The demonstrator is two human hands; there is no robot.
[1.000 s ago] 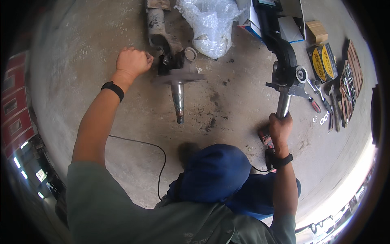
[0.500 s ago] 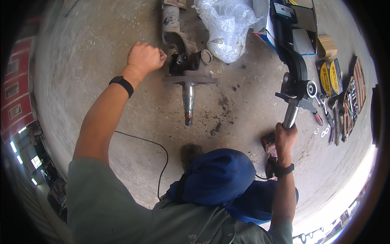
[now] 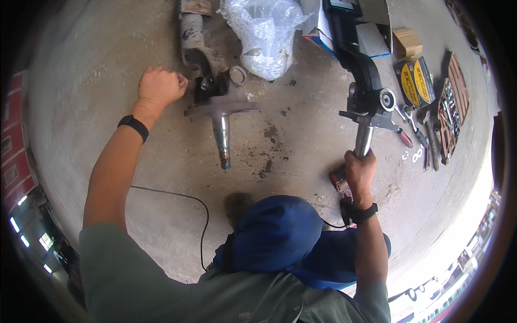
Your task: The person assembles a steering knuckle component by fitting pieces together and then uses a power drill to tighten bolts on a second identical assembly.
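My right hand (image 3: 360,172) is wrapped round the bright steel spindle of a new black axle stub (image 3: 360,64), whose far end leans in an opened carton (image 3: 380,40). Over on the left, my left hand (image 3: 160,86) is curled into a fist; whether anything is inside it is hidden. It is just left of a worn, greasy axle stub (image 3: 221,104) with a round flange, its tapered shiny spindle pointing toward me. I cannot tell if the fist touches that part.
Crumpled bubble wrap (image 3: 266,51) lies between the two parts. A red-black cordless power tool (image 3: 339,178) is beside my right hand. To the right are a yellow-black box (image 3: 416,83), a small brown carton (image 3: 407,43), loose wrenches (image 3: 414,126) and a socket set (image 3: 449,110). A black cable (image 3: 204,215) crosses the floor.
The whole scene has slid left in the picture as the view turned right. Both hands keep nearly the same places beside the parts, the right one still gripping the spindle.
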